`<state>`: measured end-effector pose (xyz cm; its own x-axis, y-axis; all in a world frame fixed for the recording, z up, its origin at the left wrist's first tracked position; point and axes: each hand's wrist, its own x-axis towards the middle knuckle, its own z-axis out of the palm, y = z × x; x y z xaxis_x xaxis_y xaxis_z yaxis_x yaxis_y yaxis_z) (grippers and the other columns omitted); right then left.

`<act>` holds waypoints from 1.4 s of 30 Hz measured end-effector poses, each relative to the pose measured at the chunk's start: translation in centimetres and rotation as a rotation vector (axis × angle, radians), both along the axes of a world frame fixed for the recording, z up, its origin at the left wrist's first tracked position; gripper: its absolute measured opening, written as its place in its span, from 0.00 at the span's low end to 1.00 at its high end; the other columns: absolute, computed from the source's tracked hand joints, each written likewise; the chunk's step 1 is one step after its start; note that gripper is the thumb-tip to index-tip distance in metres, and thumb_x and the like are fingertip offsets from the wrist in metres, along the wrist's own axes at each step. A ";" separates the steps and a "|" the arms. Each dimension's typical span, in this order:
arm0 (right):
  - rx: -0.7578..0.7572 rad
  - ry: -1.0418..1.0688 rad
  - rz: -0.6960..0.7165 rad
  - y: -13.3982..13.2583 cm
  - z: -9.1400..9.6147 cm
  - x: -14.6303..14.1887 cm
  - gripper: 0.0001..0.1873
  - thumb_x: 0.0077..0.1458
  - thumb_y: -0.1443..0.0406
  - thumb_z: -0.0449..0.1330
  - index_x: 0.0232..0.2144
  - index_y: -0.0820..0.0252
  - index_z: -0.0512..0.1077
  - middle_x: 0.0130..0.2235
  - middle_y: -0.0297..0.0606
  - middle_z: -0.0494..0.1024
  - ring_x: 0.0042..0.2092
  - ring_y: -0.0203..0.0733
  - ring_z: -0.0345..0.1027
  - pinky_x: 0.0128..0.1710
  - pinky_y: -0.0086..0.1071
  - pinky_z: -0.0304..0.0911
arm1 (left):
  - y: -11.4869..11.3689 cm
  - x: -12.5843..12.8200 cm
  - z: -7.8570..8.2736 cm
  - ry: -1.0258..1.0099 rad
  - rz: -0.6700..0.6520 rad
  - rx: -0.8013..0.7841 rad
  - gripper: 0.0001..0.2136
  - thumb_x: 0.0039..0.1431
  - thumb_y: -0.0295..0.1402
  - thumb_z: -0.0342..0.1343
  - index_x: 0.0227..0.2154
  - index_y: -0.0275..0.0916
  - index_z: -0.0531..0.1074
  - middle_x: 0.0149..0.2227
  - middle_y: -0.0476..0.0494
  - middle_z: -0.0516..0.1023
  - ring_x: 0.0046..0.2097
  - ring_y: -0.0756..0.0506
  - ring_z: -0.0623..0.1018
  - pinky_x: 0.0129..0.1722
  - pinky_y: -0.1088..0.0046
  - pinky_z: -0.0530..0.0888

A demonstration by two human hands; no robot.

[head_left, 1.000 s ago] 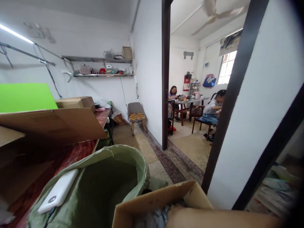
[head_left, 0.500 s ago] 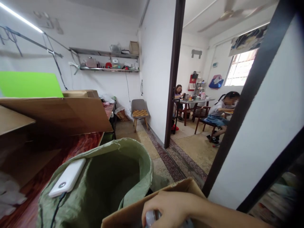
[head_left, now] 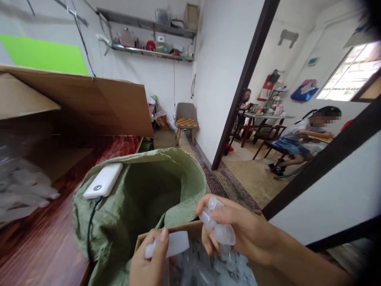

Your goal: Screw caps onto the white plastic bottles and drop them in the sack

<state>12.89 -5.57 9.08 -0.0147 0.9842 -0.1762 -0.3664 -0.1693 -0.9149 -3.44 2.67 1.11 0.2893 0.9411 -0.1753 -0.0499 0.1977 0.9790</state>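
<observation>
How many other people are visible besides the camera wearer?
2. One person sits at the far side of the table in the next room; another person sits nearer, right of it. The wall may hide others.

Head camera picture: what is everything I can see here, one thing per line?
Clear plastic vials: several, right hand.
Translucent white tube: one, left hand.
Brown cardboard box: one, bottom, holding clear pieces.
Green woven sack: one, open, beside the box.
White power bank: one, on the sack's rim, black cable attached.
Large cardboard flap: one, brown, left.
Grey chair: one, far wall.
Seated people: two, next room.
Left hand: bottom centre.
Right hand: bottom right.
</observation>
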 end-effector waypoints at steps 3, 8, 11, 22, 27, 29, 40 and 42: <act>-0.047 0.180 0.010 -0.1 0.1 -0.6 0.14 0.53 0.58 0.58 0.42 0.56 0.67 0.23 0.30 0.72 0.28 0.38 0.72 0.26 0.27 0.65 | -0.5 0.5 -0.1 -0.036 0.042 -0.039 0.29 0.41 0.63 0.60 0.16 0.37 0.65 0.15 0.54 0.63 0.19 0.54 0.63 0.18 0.81 0.62; -0.268 0.458 -0.058 0.1 -0.3 -0.6 0.11 0.48 0.59 0.58 0.32 0.61 0.70 0.21 0.30 0.69 0.24 0.37 0.69 0.19 0.26 0.65 | -0.6 0.4 -0.2 -0.036 -0.010 -0.049 0.28 0.46 0.62 0.57 0.17 0.38 0.65 0.15 0.53 0.64 0.18 0.53 0.63 0.19 0.79 0.61; -0.348 0.483 -0.041 0.2 -0.8 -0.3 0.09 0.49 0.59 0.58 0.28 0.60 0.67 0.22 0.28 0.67 0.21 0.32 0.65 0.15 0.22 0.57 | -0.5 0.2 -0.6 -0.043 -0.095 -0.058 0.27 0.48 0.61 0.57 0.18 0.38 0.64 0.15 0.52 0.66 0.19 0.52 0.64 0.19 0.79 0.61; -0.295 0.149 0.003 0.3 -2.0 -1.2 0.09 0.56 0.64 0.60 0.38 0.64 0.69 0.34 0.38 0.77 0.18 0.27 0.65 0.13 0.18 0.56 | -0.9 0.2 0.8 -0.072 -0.062 -0.134 0.26 0.36 0.57 0.67 0.25 0.38 0.69 0.17 0.54 0.67 0.20 0.54 0.66 0.19 0.82 0.63; -0.254 -0.072 0.121 0.2 -2.4 -1.9 0.13 0.59 0.60 0.59 0.41 0.65 0.66 0.38 0.41 0.77 0.20 0.25 0.65 0.16 0.16 0.56 | -0.7 0.1 0.3 -0.155 -0.089 -0.208 0.25 0.37 0.54 0.68 0.24 0.35 0.72 0.20 0.50 0.71 0.22 0.54 0.68 0.22 0.81 0.64; -0.201 -0.163 0.168 0.2 -2.3 -1.9 0.15 0.60 0.58 0.59 0.42 0.65 0.67 0.34 0.38 0.76 0.22 0.26 0.66 0.18 0.17 0.57 | -0.7 0.0 0.3 -0.181 -0.139 -0.213 0.24 0.39 0.53 0.68 0.21 0.34 0.72 0.18 0.50 0.70 0.22 0.54 0.67 0.23 0.81 0.63; -0.286 0.010 0.146 0.2 -1.9 -0.7 0.15 0.57 0.58 0.63 0.39 0.67 0.70 0.22 0.32 0.71 0.21 0.26 0.58 0.19 0.18 0.53 | -1.0 0.0 1.2 -0.203 -0.219 -0.214 0.16 0.40 0.43 0.68 0.22 0.37 0.72 0.19 0.48 0.74 0.24 0.51 0.69 0.26 0.78 0.64; -0.299 0.033 0.128 0.2 -1.9 -1.0 0.16 0.57 0.58 0.63 0.40 0.66 0.70 0.22 0.32 0.71 0.21 0.25 0.59 0.20 0.17 0.53 | -1.1 -0.2 1.3 -0.224 -0.222 -0.240 0.16 0.39 0.43 0.69 0.24 0.37 0.74 0.23 0.47 0.76 0.27 0.50 0.72 0.29 0.77 0.66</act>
<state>11.94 -5.34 7.21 -0.1458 0.8789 -0.4542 -0.3533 -0.4750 -0.8059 -3.61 1.58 2.41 0.5372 0.7912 -0.2922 -0.1869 0.4495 0.8735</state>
